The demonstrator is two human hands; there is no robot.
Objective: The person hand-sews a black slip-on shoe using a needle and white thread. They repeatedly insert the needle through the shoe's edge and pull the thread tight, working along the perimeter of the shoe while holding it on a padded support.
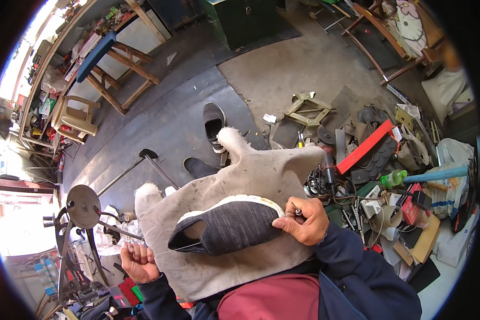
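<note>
A dark grey knit slip-on shoe (240, 225) with a white sole lies tilted across the beige cloth (197, 277) on my lap, its toe to the right. My right hand (305, 221) grips the toe, thumb on the upper. A small dark-tipped tool (298, 212) also sticks out between its fingers; its kind is hidden. To the left of the shoe, my left hand (139, 262) is closed on a white thread (184, 248). That thread runs taut from the fist to the shoe's opening, and a loose loop of it curves above the fist.
On the floor ahead stand another dark shoe (214, 125) and a scissor jack (308, 109). A metal stand with a round disc (84, 207) is close on my left. Tools, cables and a red bar (364, 146) crowd my right. A blue-topped stool (97, 56) stands far left.
</note>
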